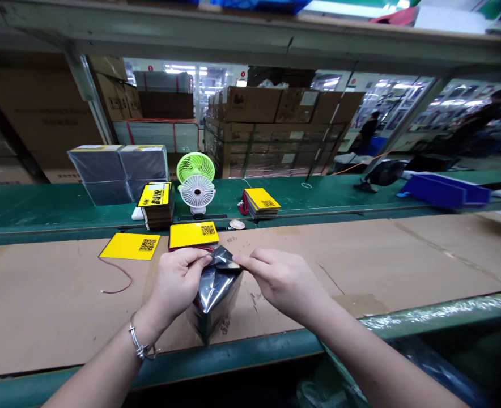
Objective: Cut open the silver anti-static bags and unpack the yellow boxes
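Behind the bag (214,294), yellow plate (194,234)

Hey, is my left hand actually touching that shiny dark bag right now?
Touching. The head view shows the left hand pinching the top edge of the dark bag between thumb and fingers, with no gap; the right hand grips the same edge.

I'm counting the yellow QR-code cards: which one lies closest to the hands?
The flat yellow card just beyond the left hand and right hand; the other single yellow card lies farther left, and the stacks sit farther back.
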{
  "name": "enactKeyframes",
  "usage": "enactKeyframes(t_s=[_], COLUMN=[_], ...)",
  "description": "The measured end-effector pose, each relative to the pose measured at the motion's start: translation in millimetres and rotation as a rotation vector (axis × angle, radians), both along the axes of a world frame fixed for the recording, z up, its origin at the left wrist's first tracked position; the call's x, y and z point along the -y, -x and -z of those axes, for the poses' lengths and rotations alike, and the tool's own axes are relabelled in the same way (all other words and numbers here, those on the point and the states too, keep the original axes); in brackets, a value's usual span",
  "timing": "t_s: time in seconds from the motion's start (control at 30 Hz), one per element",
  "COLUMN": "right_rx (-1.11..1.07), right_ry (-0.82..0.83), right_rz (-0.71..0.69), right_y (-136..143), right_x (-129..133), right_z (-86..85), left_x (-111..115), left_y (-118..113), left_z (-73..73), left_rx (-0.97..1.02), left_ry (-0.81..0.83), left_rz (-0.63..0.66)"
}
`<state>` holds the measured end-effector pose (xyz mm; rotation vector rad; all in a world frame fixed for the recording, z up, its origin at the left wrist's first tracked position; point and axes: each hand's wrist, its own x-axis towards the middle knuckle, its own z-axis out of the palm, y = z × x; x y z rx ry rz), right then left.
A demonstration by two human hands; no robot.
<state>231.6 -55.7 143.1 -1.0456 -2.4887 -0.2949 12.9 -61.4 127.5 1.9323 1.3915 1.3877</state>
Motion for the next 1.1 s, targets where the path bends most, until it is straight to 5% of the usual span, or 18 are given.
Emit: enactKeyframes(t_s=[1.1], right_rx=[-0.015], right_ry=[0.018], right_rz=[0.041], right_y=[4], right_x=[0], right_z=[-2.6], left_x=[4], left_y=[-1], left_z=[3.2], left_rx=[0.028], left_ry=[-0.018], left_rz=[-0.035])
